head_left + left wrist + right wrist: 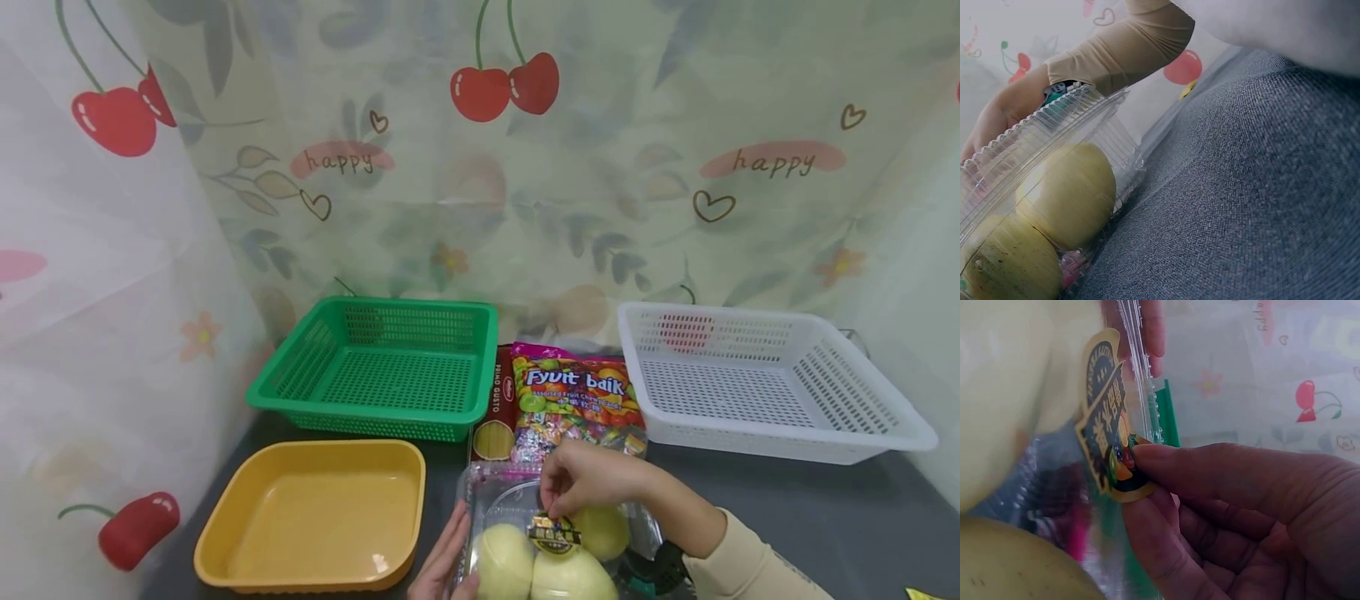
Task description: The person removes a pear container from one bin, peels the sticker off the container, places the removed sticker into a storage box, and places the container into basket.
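Note:
A clear plastic clamshell box (495, 496) holds large pale yellow-green round fruits (573, 575), three of them showing in the head view. On its lid sits a black and gold sticker (555, 533) with fruit pictures. My right hand (600, 479) pinches the sticker's edge between thumb and forefinger. In the right wrist view, that edge of the label (1125, 456) stands up from the lid, and the other fingers curl in toward the palm. Against the box's left side lie the straight fingers of my left hand (442, 562), the thumb near its front.
An orange tray (315, 517) stands left of the box, with a green basket (375, 408) behind it. A white basket (750, 433) stands at the back right. A fruit candy bag (573, 396) and a dark red packet (497, 417) lie behind the box.

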Available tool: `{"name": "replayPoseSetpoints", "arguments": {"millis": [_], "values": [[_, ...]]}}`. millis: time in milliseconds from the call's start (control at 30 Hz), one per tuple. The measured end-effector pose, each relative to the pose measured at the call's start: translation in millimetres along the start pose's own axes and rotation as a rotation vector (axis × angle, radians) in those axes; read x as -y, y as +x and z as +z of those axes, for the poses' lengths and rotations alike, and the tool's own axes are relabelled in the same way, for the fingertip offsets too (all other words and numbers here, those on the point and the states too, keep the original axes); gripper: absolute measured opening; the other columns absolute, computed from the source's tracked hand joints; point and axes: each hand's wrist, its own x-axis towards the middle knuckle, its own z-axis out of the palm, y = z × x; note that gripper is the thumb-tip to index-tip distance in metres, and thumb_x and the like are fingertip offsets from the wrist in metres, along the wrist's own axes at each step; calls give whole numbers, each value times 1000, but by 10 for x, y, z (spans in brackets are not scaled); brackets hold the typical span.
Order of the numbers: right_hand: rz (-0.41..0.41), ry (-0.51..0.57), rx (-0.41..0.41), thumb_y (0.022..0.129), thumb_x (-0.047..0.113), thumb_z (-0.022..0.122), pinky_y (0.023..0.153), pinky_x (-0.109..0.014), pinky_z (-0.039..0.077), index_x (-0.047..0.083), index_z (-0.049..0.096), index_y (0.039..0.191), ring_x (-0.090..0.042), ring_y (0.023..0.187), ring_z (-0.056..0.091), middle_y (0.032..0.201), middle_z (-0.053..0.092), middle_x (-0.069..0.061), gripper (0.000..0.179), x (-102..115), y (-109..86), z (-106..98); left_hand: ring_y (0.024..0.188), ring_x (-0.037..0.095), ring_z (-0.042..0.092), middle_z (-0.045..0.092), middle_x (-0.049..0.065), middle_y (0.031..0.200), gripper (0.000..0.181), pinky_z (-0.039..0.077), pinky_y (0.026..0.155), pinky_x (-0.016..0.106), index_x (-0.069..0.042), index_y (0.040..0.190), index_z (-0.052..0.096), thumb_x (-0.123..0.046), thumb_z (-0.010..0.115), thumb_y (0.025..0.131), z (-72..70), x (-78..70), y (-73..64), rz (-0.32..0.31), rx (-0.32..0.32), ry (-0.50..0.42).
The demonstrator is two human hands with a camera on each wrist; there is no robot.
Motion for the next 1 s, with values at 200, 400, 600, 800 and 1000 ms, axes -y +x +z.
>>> {"name": "replayPoseSetpoints", "arguments": {"millis": [200,400,600,800,1000], "values": [[-18,24,-3,79,4,68,52,-18,50,1,66,76,-3,57,55,69,64,-2,4,0,-13,-22,122,-12,41,44,-24,133,43,31,98,6,21,122,46,13,55,80,14,36,14,90,-10,-4],[-27,68,-1,80,5,67,53,-21,51,-1,66,77,-5,58,56,70,65,-9,7,38,-53,-49,122,-13,39,42,-25,134,45,30,98,4,21,123,45,12,56,80,-8,44,23,85,19,11],[-38,65,-6,81,6,66,56,-21,52,0,66,78,-3,60,56,71,65,-5,7,40,-72,-50,121,-20,30,32,14,149,50,24,98,3,19,131,37,1,55,88,-109,18,41,-41,154,10],[-94,38,6,83,6,64,55,-20,52,1,65,79,1,60,54,70,63,4,7,38,-104,-68,120,-24,24,14,34,148,56,21,98,2,17,136,30,-7,54,91,-189,49,63,-140,260,-30],[-82,52,-5,82,7,66,57,-20,52,0,66,80,-1,61,56,72,66,-7,8,81,-133,-77,123,-20,27,29,10,151,51,22,99,3,17,133,36,0,54,89,-155,66,45,-61,201,-5]]}}
